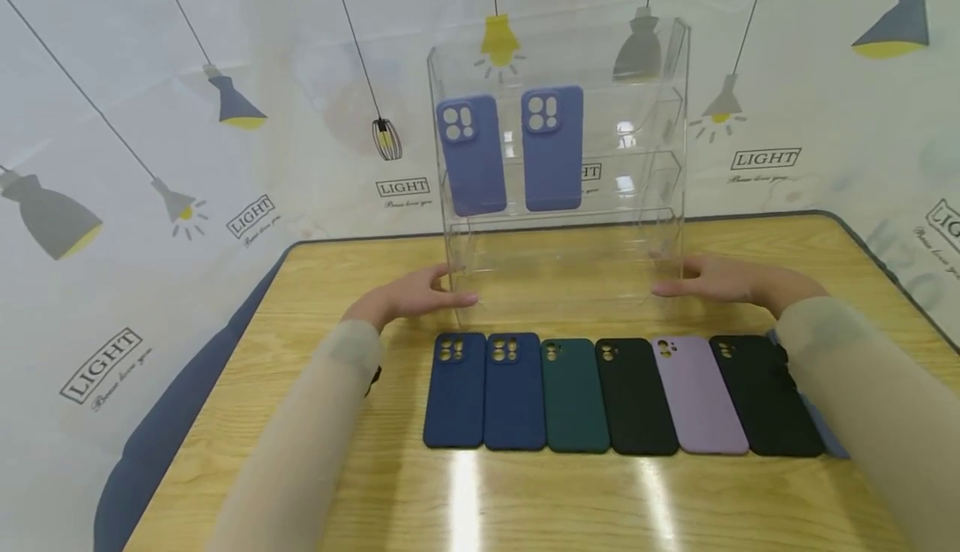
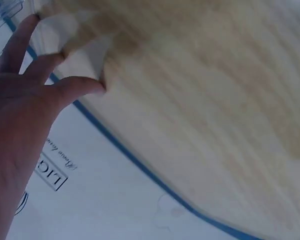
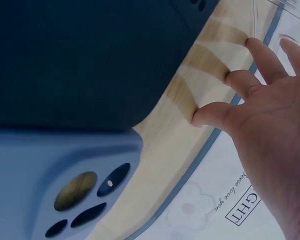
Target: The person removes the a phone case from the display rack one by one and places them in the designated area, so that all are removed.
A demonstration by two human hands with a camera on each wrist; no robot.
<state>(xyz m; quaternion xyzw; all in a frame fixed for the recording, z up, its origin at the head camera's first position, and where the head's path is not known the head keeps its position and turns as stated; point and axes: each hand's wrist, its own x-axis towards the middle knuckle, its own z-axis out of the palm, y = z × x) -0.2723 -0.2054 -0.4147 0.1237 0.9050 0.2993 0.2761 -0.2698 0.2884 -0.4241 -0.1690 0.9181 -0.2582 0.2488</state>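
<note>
A clear acrylic display stand [image 1: 562, 262] with several stepped tiers stands at the back of the wooden table. Two periwinkle phone cases [image 1: 472, 156] [image 1: 552, 149] sit upright side by side in its upper left part. My left hand [image 1: 416, 292] grips the stand's lower left side, thumb toward the front. At the lower right side, my right hand [image 1: 723, 278] holds it the same way. In the wrist views, the fingers of the left hand [image 2: 35, 85] and the right hand [image 3: 260, 100] are spread and bent low over the tabletop.
In front of the stand lies a row of phone cases: two navy [image 1: 454, 389] [image 1: 515, 389], one teal [image 1: 576, 395], black ones [image 1: 637, 396] [image 1: 767, 396] and a lilac one [image 1: 701, 395]. A blue case [image 3: 20, 175] at the right end is partly under my forearm. A lamp-printed curtain [image 1: 315, 102] hangs behind.
</note>
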